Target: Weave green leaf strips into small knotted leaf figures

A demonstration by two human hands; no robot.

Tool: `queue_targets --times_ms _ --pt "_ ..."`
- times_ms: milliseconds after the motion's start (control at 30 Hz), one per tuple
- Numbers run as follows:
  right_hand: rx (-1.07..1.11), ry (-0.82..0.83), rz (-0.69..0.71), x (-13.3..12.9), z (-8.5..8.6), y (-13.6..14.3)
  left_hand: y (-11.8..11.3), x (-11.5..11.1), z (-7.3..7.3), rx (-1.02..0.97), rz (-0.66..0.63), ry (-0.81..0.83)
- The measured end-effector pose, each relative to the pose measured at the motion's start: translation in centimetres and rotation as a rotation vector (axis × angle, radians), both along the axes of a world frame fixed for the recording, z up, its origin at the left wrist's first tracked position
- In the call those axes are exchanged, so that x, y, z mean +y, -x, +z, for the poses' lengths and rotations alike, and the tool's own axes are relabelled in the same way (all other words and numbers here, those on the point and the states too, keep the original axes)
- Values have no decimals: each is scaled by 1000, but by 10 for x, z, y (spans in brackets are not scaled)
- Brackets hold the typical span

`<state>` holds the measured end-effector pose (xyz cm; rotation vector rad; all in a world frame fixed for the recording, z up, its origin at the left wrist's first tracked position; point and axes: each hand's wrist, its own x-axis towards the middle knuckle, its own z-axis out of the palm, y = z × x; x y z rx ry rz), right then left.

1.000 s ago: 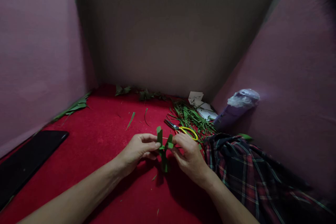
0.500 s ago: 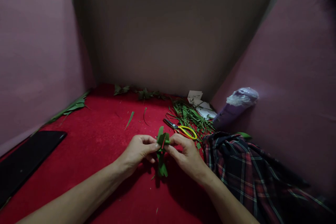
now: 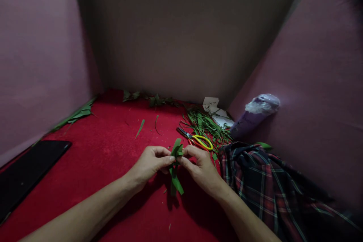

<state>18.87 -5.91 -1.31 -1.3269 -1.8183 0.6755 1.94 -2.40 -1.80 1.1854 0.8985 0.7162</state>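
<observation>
Green leaf strips (image 3: 176, 183), folded together into a small piece, hang between my two hands above the red cloth (image 3: 113, 166). My left hand (image 3: 151, 162) pinches the piece from its left side, thumb on top. From the right, my right hand (image 3: 201, 166) grips the same piece between thumb and fingertips. Two strip ends point down below the fingers, and others stick up above them. Just beyond my right hand lies a pair of scissors (image 3: 195, 138) with yellow and red handles. How the strips cross is partly hidden by the fingertips.
Cut leaf scraps (image 3: 208, 124) are heaped behind the scissors, beside white papers (image 3: 221, 117). A purple wrapped roll (image 3: 252, 115) leans at the right wall. Plaid cloth (image 3: 263, 181) lies right, a black flat object (image 3: 31, 174) left. More leaves (image 3: 82, 111) lie along the left wall.
The leaf piece has turned slightly in my fingers; its lower ends now swing a little to the right and its top tilts. Both hands keep their pinch.
</observation>
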Motion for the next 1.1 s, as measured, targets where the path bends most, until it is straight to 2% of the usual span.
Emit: queue_targets --times_ms 267,500,733,933,1100 --pt "177 162 22 2 -6 1 1 -1 0 37 -39 -27" --pt "278 206 -15 2 -3 4 3 -1 -3 -17 -114 -16" --pt "440 278 14 6 -11 5 2 -3 0 -65 -73 27" --pt "485 285 -2 6 -18 5 1 -3 4 -56 -49 43" --pt "520 303 -9 6 -18 7 2 -3 1 -69 -48 57"
